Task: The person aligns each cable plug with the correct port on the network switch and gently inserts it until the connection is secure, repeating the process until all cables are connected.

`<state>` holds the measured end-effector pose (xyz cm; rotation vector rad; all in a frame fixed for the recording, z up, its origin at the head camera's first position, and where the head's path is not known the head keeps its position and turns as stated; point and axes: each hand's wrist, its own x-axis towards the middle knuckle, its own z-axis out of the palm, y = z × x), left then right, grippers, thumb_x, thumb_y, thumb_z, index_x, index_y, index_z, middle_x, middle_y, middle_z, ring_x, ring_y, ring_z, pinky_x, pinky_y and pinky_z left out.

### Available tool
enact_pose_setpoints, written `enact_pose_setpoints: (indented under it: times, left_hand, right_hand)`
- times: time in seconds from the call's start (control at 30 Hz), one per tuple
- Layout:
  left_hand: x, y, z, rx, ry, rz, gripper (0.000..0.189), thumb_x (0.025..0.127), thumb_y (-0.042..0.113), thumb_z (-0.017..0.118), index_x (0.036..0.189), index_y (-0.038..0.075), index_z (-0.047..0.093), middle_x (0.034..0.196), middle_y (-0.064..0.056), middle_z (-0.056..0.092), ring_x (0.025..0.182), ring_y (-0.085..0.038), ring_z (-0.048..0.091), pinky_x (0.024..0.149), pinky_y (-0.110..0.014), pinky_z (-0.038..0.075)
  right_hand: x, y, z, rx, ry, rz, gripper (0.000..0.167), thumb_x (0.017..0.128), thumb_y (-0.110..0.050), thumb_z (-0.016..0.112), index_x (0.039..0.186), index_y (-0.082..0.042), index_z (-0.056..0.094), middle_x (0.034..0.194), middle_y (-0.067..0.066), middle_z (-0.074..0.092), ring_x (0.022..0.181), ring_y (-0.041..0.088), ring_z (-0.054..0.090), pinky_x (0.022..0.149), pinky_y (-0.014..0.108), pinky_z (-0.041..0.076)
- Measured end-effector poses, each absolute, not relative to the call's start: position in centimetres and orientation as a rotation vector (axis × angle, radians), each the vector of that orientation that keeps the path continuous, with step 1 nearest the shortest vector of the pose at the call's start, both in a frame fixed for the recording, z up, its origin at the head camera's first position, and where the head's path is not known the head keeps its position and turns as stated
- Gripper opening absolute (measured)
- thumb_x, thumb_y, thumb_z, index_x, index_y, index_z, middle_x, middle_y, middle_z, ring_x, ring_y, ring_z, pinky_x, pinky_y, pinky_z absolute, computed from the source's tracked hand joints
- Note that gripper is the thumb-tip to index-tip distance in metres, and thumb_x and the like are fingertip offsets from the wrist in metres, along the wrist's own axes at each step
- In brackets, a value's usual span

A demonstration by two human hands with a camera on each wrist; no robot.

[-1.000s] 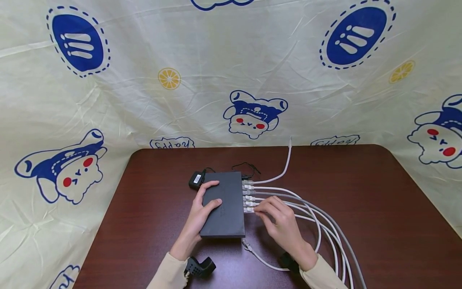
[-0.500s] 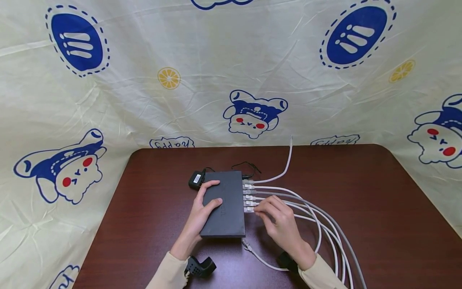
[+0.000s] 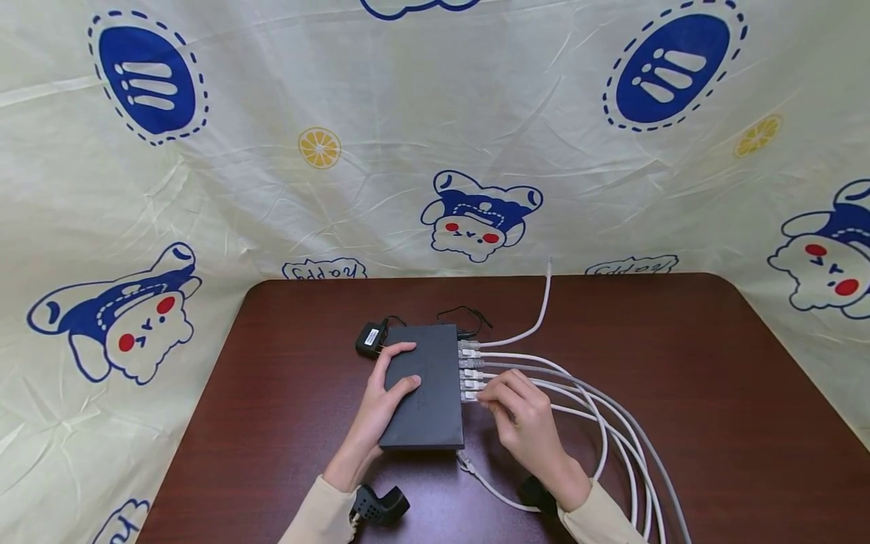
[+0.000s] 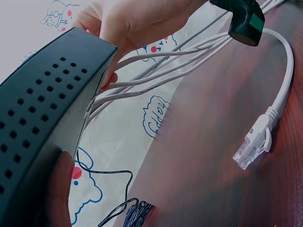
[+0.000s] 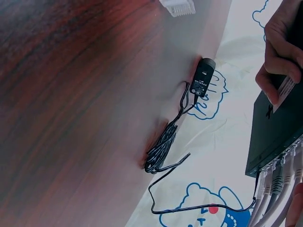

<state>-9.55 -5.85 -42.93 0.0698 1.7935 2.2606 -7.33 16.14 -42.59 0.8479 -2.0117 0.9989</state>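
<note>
A dark grey network switch (image 3: 435, 412) is held over the table by my left hand (image 3: 370, 412), thumb and index finger on its top; other fingers show under it in the right wrist view. Several Ethernet cables (image 3: 615, 404), white and grey, are plugged into the ports along its right side. My right hand (image 3: 526, 423) pinches the nearest plugged-in cable at its white plug (image 3: 469, 396); the fingertips partly cover it. A loose Ethernet plug (image 4: 253, 142) with a clear tip lies on the table, just below the switch's near right corner in the head view.
A black power adapter (image 3: 370, 338) lies behind the switch; its bundled cord (image 5: 161, 146) leads to the switch's far end. Another white cable (image 3: 544, 298) curves up toward the table's back edge. The brown table (image 3: 299, 363) meets a printed cloth (image 3: 381, 196). Black wrist cameras (image 3: 382, 505) sit on both wrists.
</note>
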Motion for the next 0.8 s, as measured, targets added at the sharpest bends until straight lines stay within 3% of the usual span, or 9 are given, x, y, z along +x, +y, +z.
enact_pose_setpoints:
  times: [0.43, 0.8]
  left_hand:
    - [-9.5, -5.3, -43.4, 0.065, 1.762, 2.356, 0.046, 0.089, 0.008, 0.060, 0.133, 0.019, 0.050, 0.137, -0.015, 0.040, 0.088, -0.024, 0.060, 0.069, -0.036, 0.051]
    - [-9.9, -5.1, -43.8, 0.086, 1.825, 2.352, 0.045, 0.089, 0.009, 0.061, 0.132, 0.018, 0.051, 0.138, -0.014, 0.039, 0.100, -0.028, 0.053, 0.072, -0.036, 0.049]
  right_hand:
    - [-7.1, 16.9, -42.7, 0.811, -2.170, 1.011, 0.028, 0.068, 0.017, 0.073, 0.082, -0.007, 0.067, 0.083, -0.001, 0.060, 0.078, 0.017, 0.056, 0.070, 0.023, 0.042]
    - [-6.9, 17.3, -42.3, 0.775, -2.280, 0.977, 0.024, 0.073, 0.008, 0.075, 0.087, -0.011, 0.068, 0.089, -0.003, 0.060, 0.086, 0.015, 0.056, 0.076, 0.025, 0.042]
